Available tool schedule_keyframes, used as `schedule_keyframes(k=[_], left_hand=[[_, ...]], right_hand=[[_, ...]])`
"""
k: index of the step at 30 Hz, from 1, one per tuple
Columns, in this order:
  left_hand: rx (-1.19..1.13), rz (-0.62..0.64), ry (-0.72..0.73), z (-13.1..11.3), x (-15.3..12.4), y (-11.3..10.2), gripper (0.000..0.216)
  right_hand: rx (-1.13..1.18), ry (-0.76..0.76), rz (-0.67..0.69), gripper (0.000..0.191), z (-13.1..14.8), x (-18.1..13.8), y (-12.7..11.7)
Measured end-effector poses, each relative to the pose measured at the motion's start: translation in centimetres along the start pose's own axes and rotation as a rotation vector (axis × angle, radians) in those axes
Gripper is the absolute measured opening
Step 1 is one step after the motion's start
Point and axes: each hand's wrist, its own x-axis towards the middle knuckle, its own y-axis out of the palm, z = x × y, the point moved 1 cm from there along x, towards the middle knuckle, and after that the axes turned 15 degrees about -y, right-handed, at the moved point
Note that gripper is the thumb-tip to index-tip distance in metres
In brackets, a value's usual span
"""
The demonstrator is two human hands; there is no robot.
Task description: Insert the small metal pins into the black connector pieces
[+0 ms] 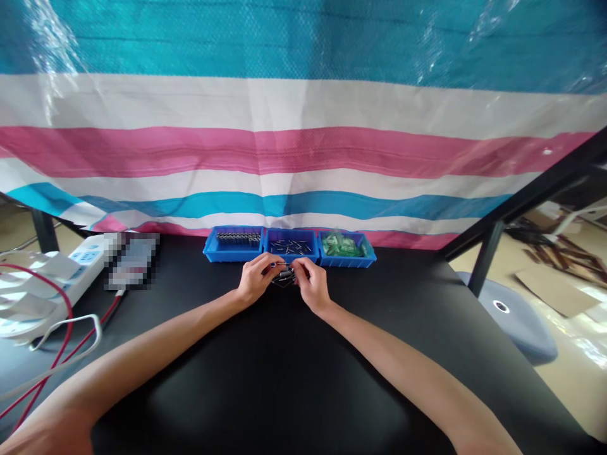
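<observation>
Both my hands meet over a black table (284,379), just in front of three blue trays. My left hand (256,278) and my right hand (313,284) are closed in pinches around a small dark metal part (285,275) held between them. Directly behind them, the middle tray (291,244) holds several small metal pins. Dark cylindrical parts stand in rows in the left tray (233,243). Green pieces fill the right tray (346,246). What the small part is exactly, I cannot make out.
A white power strip (83,262) with red and white cables (66,328) lies at the table's left. A striped tarp (303,126) hangs behind the trays. A black frame bar (526,196) slants at the right, with a grey round seat (516,316) beyond the table edge.
</observation>
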Motion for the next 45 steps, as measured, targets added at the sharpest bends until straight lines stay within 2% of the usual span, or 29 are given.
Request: schedule_keyframes(k=[5, 13, 17, 21, 30, 45], left_hand=[[0.009, 0.0, 0.016, 0.03, 0.04, -0.03, 0.013], [0.055, 0.012, 0.053, 0.28, -0.07, -0.27, 0.036], [0.009, 0.021, 0.047, 0.05, 0.01, -0.25, 0.025], [-0.021, 0.016, 0.03, -0.19, 0.03, -0.23, 0.013], [-0.029, -0.009, -0.023, -0.3, -0.01, -0.15, 0.018], [-0.005, -0.048, -0.043, -0.48, -0.12, -0.19, 0.012]], right_hand=[[-0.013, -0.007, 0.026, 0.03, -0.14, 0.02, 0.06], [-0.06, -0.039, 0.073, 0.04, -0.08, 0.01, 0.07], [-0.071, -0.039, 0.052, 0.04, -0.09, -0.05, 0.05], [-0.044, -0.018, 0.003, 0.031, -0.06, -0.08, 0.0], [0.05, -0.001, -0.071, 0.015, -0.15, -0.36, 0.18], [0.06, 0.019, -0.057, 0.016, -0.14, -0.4, 0.19]])
